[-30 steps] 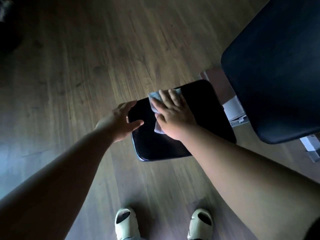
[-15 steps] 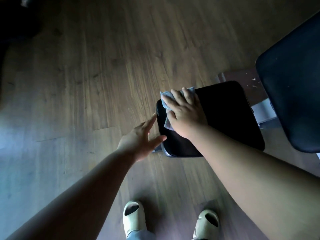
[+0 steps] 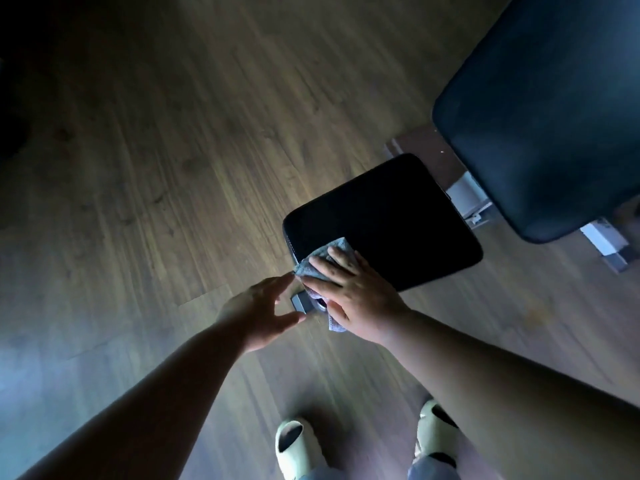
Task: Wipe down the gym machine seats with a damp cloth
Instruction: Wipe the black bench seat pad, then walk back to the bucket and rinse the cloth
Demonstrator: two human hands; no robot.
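A black padded seat [image 3: 391, 220] sits low over the wooden floor. My right hand [image 3: 349, 292] lies flat, fingers straight, pressing a grey-blue cloth [image 3: 320, 259] onto the seat's near left corner; part of the cloth hangs below my palm. My left hand [image 3: 263, 310] hovers with spread fingers just left of that corner, off the seat, beside a small grey bracket [image 3: 302, 302] under the pad.
A larger dark back pad [image 3: 547, 116] rises at the upper right, with white frame pieces [image 3: 467, 199] beneath it. My feet in pale slides [image 3: 294, 448] stand at the bottom. Wooden floor [image 3: 156, 168] stretches to the left.
My right hand has dragged the cloth from the seat's far left edge down to its near left corner. My left hand stays off the seat beside it. The view has shifted.
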